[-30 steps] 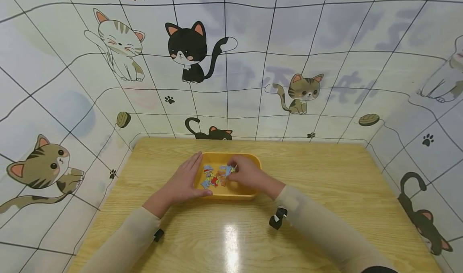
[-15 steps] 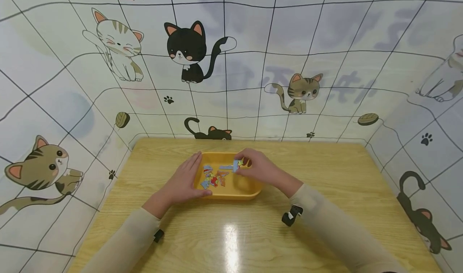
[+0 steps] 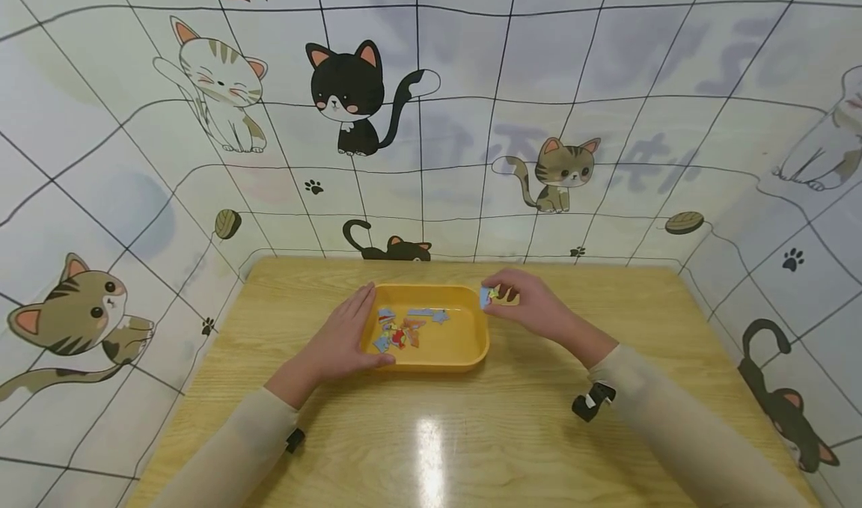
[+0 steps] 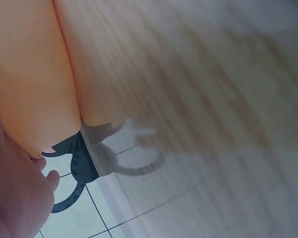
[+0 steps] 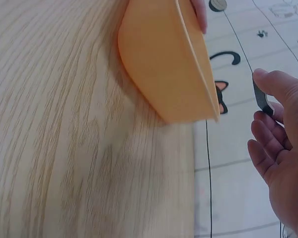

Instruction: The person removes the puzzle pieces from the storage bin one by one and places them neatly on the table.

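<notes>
My right hand (image 3: 535, 307) pinches a small blue-and-yellow puzzle piece (image 3: 485, 297) just past the right rim of a yellow tray (image 3: 444, 366). In the right wrist view the piece (image 5: 262, 96) looks thin and dark, seen nearly edge-on between thumb and fingers. My left hand (image 3: 340, 340) rests against the tray's left end, fingers extended along that side and thumb by the front rim. Several colourful pieces lie in the tray's left half, among them a red-and-yellow piece (image 3: 399, 337). A blue star-shaped piece (image 3: 440, 316) lies near the tray's middle.
A wooden table (image 3: 364, 426) extends around the tray. Behind and beside it hangs a white sheet (image 3: 465, 186) printed with cats and grid lines. Black wrist devices are on both sleeves, the right one (image 3: 592, 401) hanging close above the tabletop.
My right hand has lifted the puzzle piece and carried it rightward from inside the tray to beyond its right rim, uncovering the star-shaped piece. My left hand has stayed in place.
</notes>
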`<state>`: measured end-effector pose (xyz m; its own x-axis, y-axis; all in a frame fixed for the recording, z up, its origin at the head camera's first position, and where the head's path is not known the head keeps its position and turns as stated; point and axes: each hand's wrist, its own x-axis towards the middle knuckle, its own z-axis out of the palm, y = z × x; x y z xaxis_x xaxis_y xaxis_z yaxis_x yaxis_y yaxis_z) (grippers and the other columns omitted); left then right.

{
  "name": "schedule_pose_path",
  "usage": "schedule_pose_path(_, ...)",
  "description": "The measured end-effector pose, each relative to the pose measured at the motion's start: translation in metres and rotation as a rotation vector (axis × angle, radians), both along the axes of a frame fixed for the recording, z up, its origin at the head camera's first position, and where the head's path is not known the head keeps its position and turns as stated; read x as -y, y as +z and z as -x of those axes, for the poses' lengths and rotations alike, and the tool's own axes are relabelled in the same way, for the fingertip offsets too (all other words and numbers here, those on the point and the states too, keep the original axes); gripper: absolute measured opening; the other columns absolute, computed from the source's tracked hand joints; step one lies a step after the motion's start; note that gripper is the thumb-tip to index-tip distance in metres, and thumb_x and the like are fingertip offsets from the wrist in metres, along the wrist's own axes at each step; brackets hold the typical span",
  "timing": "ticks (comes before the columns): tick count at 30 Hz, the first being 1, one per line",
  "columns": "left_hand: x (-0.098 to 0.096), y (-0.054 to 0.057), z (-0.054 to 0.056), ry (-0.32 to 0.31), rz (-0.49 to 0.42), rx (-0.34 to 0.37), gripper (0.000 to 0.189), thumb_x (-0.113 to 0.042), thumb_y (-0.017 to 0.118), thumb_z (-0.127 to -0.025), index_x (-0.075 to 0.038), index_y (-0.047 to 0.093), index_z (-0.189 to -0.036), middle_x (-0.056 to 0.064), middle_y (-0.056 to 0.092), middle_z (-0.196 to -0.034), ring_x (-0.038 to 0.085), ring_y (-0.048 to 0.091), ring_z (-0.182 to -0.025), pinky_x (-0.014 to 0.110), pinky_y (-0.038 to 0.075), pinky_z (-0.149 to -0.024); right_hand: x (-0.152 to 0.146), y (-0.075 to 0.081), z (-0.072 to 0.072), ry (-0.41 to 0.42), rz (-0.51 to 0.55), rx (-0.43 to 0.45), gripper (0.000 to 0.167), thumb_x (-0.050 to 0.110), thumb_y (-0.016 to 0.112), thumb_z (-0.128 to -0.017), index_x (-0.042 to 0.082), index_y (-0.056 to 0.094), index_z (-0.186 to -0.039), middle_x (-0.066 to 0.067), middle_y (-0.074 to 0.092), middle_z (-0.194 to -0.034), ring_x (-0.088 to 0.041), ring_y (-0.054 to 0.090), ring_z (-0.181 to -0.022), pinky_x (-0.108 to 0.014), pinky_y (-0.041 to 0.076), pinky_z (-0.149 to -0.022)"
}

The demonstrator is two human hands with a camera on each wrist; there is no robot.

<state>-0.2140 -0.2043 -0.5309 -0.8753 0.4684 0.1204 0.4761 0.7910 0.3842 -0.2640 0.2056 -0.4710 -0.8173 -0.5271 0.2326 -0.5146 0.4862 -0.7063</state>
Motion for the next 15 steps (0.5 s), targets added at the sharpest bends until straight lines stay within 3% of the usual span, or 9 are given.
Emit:
schedule_pose_path(11,-0.001,0.002,-0.001,0.0,-0.016,0.001,0.139,-0.078,0.08,-0.085,0.004,0.014,-0.175,0.021,0.012,-0.184,0.041,0.016,-0.169,0.064,0.022,-0.132,-0.03,-0.005,0.003,-0.076,0.027,-0.003,0.042,0.012,0.09,-0.095,0.007,0.076,-0.135,-0.007,0.072,-0.126,-0.028,0.065,-0.102,-0.055,0.058,-0.089)
schedule_pose_path(15,-0.001,0.002,-0.001,0.003,-0.021,0.003,0.137,-0.075,0.082,-0.085,0.003,0.014,-0.175,0.021,0.014,-0.183,0.041,0.016,-0.169,0.065,0.023,-0.132,-0.036,-0.006,0.003,-0.096,0.041,0.014,0.043,0.011,0.09,-0.095,0.007,0.076,-0.135,-0.008,0.071,-0.129,-0.029,0.064,-0.103,-0.05,0.058,-0.088)
